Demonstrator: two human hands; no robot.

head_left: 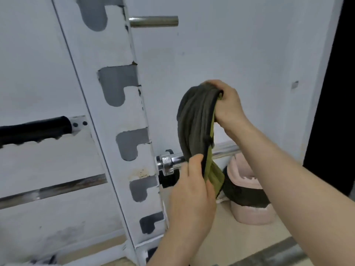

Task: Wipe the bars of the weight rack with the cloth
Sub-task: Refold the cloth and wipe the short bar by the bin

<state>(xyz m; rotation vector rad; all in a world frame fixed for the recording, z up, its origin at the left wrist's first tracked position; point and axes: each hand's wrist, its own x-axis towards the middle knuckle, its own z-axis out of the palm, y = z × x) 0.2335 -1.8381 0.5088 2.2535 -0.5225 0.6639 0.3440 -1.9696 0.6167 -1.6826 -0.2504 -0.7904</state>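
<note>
Olive-green cloth (194, 121) is being held at both ends. The right hand (228, 106) is gripping the bunched upper end with curled fingers, above the bar. The left hand (192, 192) is pinching the lower end between thumb and fingers, just below and in front of it.

Between the two grips the cloth is crossing the chrome bar (177, 158), covering a short stretch just outboard of its collar. Cannot tell whether it is wrapping fully round.

Judgement: the two-ended hold is letting the cloth be drawn taut against the tube, so more of its curve is getting rubbed per stroke.

The cloth's long axis is running near vertical, crosswise to the bar. The bar is projecting rightward from the white upright (123, 120), long axis near horizontal, rising slightly to the right in view.

Further out, a short steel peg (153, 21) is sticking out higher up, and a black padded bar (34, 129) is extending left.
</note>
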